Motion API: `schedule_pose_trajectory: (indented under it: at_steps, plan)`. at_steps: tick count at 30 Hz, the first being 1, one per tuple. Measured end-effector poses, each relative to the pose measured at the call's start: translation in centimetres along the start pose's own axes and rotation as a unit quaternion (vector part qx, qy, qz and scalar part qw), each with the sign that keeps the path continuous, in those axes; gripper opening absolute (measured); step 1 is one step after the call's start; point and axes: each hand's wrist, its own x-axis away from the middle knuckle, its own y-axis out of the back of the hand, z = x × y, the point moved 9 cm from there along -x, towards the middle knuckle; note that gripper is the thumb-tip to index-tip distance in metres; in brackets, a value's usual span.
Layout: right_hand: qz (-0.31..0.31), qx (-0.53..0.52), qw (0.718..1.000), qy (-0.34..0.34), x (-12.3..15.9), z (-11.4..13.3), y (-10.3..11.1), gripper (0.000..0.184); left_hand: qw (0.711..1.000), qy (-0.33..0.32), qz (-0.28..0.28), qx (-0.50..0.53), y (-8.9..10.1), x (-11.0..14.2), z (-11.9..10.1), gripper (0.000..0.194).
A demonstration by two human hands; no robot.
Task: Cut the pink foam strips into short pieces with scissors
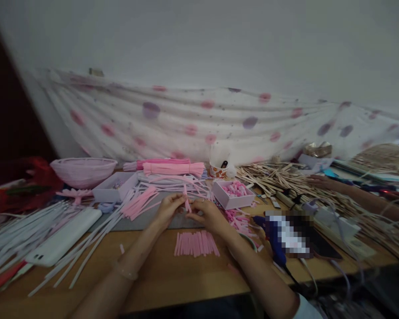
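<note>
Currently held: one pink piece, at two hands

One upright pink piece [187,200], made up of an uncertain number of strips, is held above the front of one grey mat [126,225]. It is pinched between the closed thumb and fingers of the left hand [169,209]. The fingers of the right hand [206,213] are curled at its lower end; whether it is gripped by them cannot be told.

On one wooden table [173,283], nearer the wearer, one row of short pink strips [196,243] is laid side by side, too tightly packed for a sure count. Two white boxes [236,204] are placed beyond, one filled with small pink pieces. Also listed: one pale pink bowl [83,173], one patterned cup [218,170], one blue glue gun [274,239], and, at right, another person's hand [322,182].
</note>
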Motion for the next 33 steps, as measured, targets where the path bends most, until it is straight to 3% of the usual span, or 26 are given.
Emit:
schedule_pose_trajectory:
  at_steps: [5, 18, 33]
  plan:
    - [0.005, 0.097, 0.995, 0.021, 0.0, 0.9, 0.1, 0.027, 0.999, -0.027, -0.033, -0.003, 0.5, 0.0, -0.3, 0.039]
    - [0.061, 0.227, 0.972, -0.022, -0.1, 0.2, -0.7, 0.03, 0.991, -0.077, -0.113, 0.005, 1.4, 0.5, -0.7, 0.038]
    - [0.119, 0.194, 0.971, -0.073, 0.1, 0.5, -1.5, 0.026, 0.98, -0.114, -0.16, -0.019, 2.1, 1.1, -1.4, 0.033]
